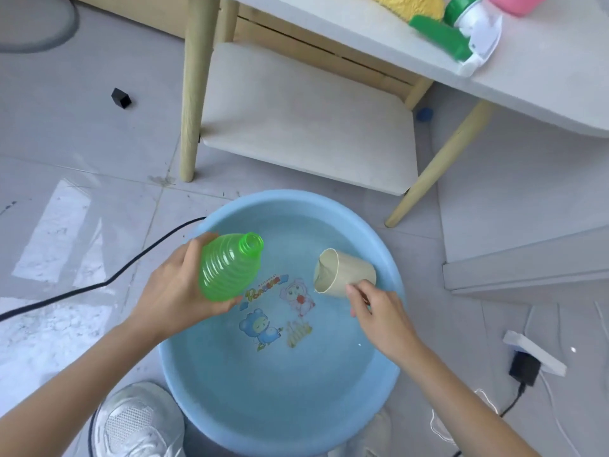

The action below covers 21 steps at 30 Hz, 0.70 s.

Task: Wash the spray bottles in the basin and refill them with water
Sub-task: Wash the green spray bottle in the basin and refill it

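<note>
Left hand (174,285): curled round the wide bottom of the green bottle (230,267), thumb on the near side, in a full grip.
Green bottle: ribbed and uncapped, it was tilted so its open neck pointed up and away from the left hand toward the right one. It was held over the basin's edge on the left hand's side.
Right hand (379,311): fingers bent onto the near side of the beige cup (342,273), holding it.
Beige cup: on its side just beyond the right hand's fingertips, with its mouth turned toward the left hand. It was near the bottle's neck but apart from it. Whether it touched the water could not be told.
Basin (329,199): blue and round, on the floor beneath both hands, with clear water over cartoon prints on its bottom.
Spray head (468,37): green and white, lying on the worktop (543,77) well beyond the right hand.
Shelf (306,127): pale — under the worktop, beyond both hands.
Cable (99,285): black, on the floor tiles out past the left hand.
Shoe (138,420): white, below the left forearm, just beside the basin's near rim.
Charger (524,369): black — on the floor outside the right forearm.
</note>
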Available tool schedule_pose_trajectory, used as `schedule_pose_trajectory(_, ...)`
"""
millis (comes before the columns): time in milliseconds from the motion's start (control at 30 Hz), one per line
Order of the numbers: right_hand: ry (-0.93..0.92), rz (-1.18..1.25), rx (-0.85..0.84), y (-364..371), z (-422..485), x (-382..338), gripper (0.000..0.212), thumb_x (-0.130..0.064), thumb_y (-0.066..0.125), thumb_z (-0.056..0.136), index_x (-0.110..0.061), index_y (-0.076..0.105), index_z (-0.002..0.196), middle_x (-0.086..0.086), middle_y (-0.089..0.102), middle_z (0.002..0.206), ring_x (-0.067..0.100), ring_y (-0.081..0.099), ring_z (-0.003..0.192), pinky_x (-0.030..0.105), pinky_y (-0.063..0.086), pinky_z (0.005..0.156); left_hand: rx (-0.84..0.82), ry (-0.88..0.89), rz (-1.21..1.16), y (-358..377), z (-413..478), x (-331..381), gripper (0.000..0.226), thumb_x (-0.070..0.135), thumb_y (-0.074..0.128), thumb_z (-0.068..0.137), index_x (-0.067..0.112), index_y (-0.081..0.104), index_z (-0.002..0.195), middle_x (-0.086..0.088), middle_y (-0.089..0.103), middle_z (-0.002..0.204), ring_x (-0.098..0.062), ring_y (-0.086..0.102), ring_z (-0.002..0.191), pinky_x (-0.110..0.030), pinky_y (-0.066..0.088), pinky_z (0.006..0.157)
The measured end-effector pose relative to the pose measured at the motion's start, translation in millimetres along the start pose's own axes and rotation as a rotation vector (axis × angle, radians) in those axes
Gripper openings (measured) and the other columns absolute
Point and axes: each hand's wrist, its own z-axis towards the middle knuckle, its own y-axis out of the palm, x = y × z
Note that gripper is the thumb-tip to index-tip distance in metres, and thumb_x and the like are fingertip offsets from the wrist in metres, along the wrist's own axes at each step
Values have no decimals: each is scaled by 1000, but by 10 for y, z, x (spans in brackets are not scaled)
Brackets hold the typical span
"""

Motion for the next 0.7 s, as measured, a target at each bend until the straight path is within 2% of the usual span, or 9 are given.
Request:
schedule_pose_trajectory(67,-7,-33,-33,39,21,0,31,-38,38,100,-16,55,85,8,66,78,29,63,80,41,49,72,-8,39,39,40,-1,-49,101,68,69,45,27,38,132,3,56,123,-21,51,114,-40,47,82)
schedule_pose_trajectory(133,-38,-86,-61,101,23,-7,37,-39,34,100,-12,55,88,6,64,81,28,62,83,42,48,74,8,91,35,89,-7,-91,96,70,59,47,25,40,130,1,58,119,-18,51,110,-40,49,79)
schedule_pose_trajectory(233,-90,-164,-55,177,32,-32,38,-35,32,102,-8,53,85,2,57,79,26,52,78,41,44,74,46,204,63,172,0,-159,89,65,59,54,16,46,127,-4,61,113,-19,53,104,-37,51,79)
schedule_pose_trajectory(367,-96,-198,56,257,63,15,44,-37,31,101,-6,63,104,8,65,99,29,57,97,42,48,78,52,291,160,264,21,-253,83,62,61,62,7,51,124,-6,64,114,-28,61,98,-32,44,83)
schedule_pose_trajectory(433,-111,-205,131,301,72,18,55,-43,26,96,-4,65,95,12,66,88,33,60,86,40,50,67,61,304,177,277,28,-265,82,62,61,64,5,53,123,-7,64,114,-29,61,97,-33,45,83)
schedule_pose_trajectory(533,-148,-252,263,348,62,-21,41,-32,40,92,-4,59,68,10,57,58,33,56,56,29,38,47,91,295,179,297,10,-263,84,62,61,62,6,51,124,-7,63,114,-26,58,100,-37,49,81)
schedule_pose_trajectory(633,-166,-273,304,374,75,-46,37,-29,41,90,-9,53,61,6,50,49,29,49,47,26,30,46,103,285,169,291,4,-251,85,61,61,61,7,49,125,-8,62,115,-24,55,102,-39,53,78)
schedule_pose_trajectory(700,-166,-256,302,399,105,-30,36,-29,43,91,-11,48,61,6,48,49,31,47,48,27,31,45,102,281,171,293,1,-251,85,62,61,60,8,48,125,-7,62,115,-25,55,102,-41,53,76)
